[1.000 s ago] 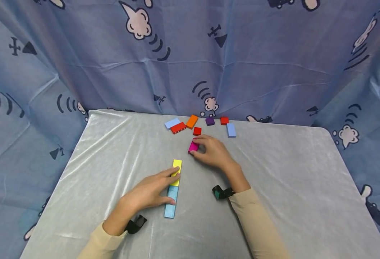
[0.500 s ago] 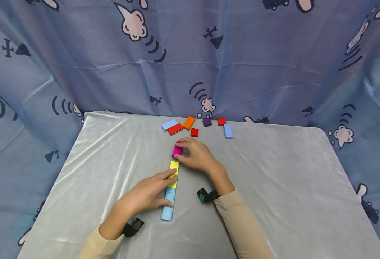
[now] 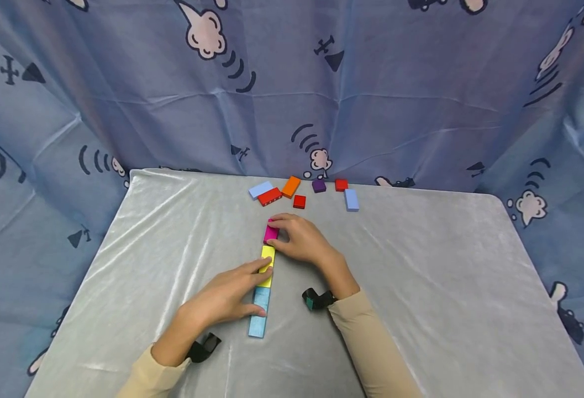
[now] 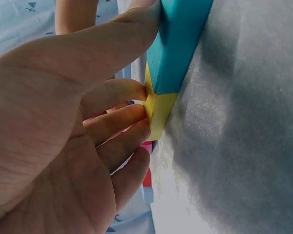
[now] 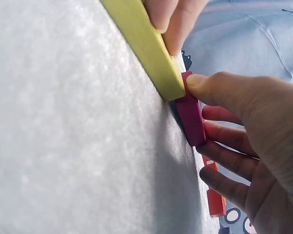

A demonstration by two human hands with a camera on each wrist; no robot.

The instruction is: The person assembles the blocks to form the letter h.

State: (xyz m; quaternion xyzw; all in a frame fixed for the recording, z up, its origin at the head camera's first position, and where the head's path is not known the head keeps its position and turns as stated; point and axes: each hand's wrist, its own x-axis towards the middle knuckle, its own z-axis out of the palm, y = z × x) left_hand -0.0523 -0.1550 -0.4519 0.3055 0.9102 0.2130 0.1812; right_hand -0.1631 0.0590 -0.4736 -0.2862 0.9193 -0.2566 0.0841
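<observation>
A magenta block [image 3: 269, 233] is pinched between the thumb and fingers of my right hand [image 3: 304, 239], at the far end of a straight row. Its near end meets, or almost meets, the yellow part [image 3: 268, 251] of that row; in the right wrist view the yellow end [image 5: 151, 53] overlaps the magenta piece [image 5: 192, 122]. Nearer me the row continues in light blue [image 3: 257, 328]. My left hand [image 3: 224, 294] lies across the row, fingertips touching the yellow and thumb resting on the blue [image 4: 178, 44], its fingers loosely extended.
Beyond the row lie loose blocks: a light blue one [image 3: 260, 190], a red one [image 3: 270, 197], an orange one [image 3: 291, 187], a small red one [image 3: 299, 202], a purple one [image 3: 319, 186], another red [image 3: 341, 184] and another light blue [image 3: 352, 200]. A patterned curtain [image 3: 396, 110] hangs behind the grey cloth [image 3: 446, 276].
My right hand has brought the magenta block leftward, into line with the row's far end, then slightly closer to the yellow. The left hand has stayed on the row.
</observation>
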